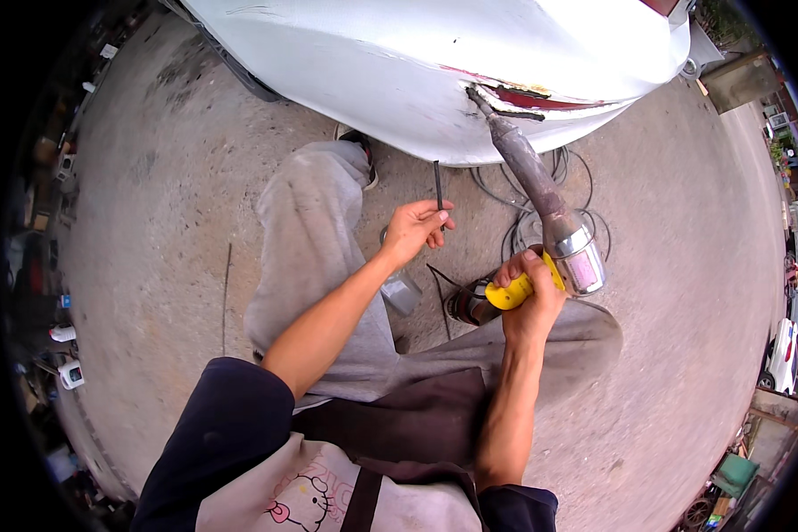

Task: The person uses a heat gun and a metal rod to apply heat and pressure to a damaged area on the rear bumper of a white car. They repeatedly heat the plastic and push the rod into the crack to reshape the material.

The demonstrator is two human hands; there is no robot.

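Observation:
In my right hand (532, 297) is a hot-air welding gun (529, 168), my fingers wrapped round its yellow handle. Its long, heat-stained barrel points up and to the left. The thin nozzle tip meets or nearly meets a white car bumper (355, 71) at the left end of a torn, open split (541, 103). Red and blackened, ragged edges show along that split. My left hand (412, 232) pinches a thin black rod (439, 182) between thumb and fingers. The rod stands upright, its upper end close to the bumper's lower edge and apart from the nozzle.
Coiled grey cable (514, 199) lies on the concrete floor (151, 239) below the bumper. Between my legs is a grey object (402, 293) I cannot make out. Another thin rod (227, 301) lies to the left. Jugs and clutter line the left side; a white car (778, 356) stands far right.

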